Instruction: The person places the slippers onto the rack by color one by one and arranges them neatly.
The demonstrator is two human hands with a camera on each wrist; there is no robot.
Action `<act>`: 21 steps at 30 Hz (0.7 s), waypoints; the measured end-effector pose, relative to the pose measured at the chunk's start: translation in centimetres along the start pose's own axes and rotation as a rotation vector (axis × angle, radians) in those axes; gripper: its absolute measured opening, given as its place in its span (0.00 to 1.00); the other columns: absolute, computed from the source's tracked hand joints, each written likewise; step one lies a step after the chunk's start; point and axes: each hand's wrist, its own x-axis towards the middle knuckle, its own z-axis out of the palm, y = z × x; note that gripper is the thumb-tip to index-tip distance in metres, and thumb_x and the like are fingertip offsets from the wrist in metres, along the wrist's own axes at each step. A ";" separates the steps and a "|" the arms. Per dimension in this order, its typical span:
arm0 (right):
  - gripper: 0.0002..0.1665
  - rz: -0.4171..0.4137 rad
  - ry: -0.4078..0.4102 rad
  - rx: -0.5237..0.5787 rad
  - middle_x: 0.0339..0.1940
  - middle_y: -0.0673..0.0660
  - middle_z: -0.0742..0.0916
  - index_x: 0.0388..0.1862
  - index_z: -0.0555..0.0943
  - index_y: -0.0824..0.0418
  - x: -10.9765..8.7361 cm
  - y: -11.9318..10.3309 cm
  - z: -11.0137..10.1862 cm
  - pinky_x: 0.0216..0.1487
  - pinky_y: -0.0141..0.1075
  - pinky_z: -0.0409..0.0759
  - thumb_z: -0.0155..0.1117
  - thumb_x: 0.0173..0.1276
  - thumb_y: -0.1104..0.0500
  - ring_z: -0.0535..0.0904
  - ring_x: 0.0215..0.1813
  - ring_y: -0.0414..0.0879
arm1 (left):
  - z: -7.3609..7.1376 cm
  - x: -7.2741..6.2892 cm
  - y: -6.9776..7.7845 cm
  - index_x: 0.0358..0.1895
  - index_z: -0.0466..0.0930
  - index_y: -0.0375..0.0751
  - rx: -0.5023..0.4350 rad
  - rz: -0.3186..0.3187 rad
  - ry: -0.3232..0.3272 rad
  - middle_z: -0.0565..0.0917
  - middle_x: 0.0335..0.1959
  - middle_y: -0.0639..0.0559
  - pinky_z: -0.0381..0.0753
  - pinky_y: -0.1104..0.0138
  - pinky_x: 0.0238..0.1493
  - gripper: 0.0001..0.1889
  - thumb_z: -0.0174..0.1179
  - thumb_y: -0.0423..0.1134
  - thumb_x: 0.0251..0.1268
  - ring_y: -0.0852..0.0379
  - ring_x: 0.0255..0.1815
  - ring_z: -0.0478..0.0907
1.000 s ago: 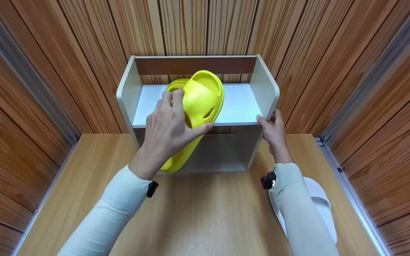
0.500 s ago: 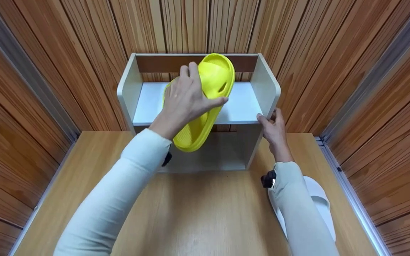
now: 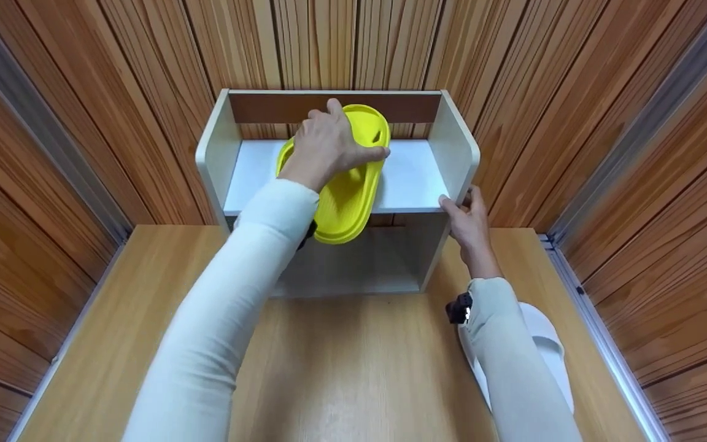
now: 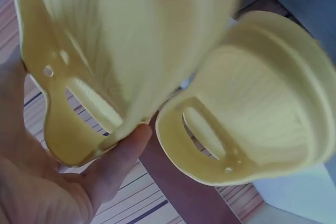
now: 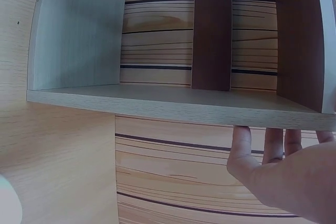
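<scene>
Yellow slippers (image 3: pixel 346 212) held at upper shelf (image 3: pixel 415 175)

From where I stand, the left hand (image 3: pixel 323 147) grips the pair, tilted, over that shelf of the white rack (image 3: pixel 453 140), one end reaching past its front edge; contact cannot be confirmed. The right hand (image 3: pixel 470 227) grasps the rack's right side, thumb at the front, fingers outside. White footwear (image 3: pixel 548 350), partly hidden by the right sleeve (image 3: pixel 504 344), lies on the wood-grain surface (image 3: pixel 341 368)

No readable text anywhere that I can spot, tbh. Yellow slippers (image 3: pixel 347 212) just toward 12 o'clock in the head view: nothing legible. Same with the shelf (image 3: pixel 415 178) and the white slipper (image 3: pixel 548 334) at 4. Black gadget (image 3: pixel 456 309), also around 4: too small to tell.
</scene>
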 end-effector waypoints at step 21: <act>0.37 0.011 -0.015 0.025 0.74 0.64 0.65 0.79 0.56 0.56 -1.5 0.0 0.9 0.70 0.58 0.66 0.58 0.78 0.53 0.65 0.71 0.60 | 2.2 2.1 0.1 0.59 0.62 0.37 0.092 -0.065 -0.011 0.73 0.44 0.43 0.77 0.61 0.46 0.45 0.58 0.76 0.57 0.49 0.43 0.73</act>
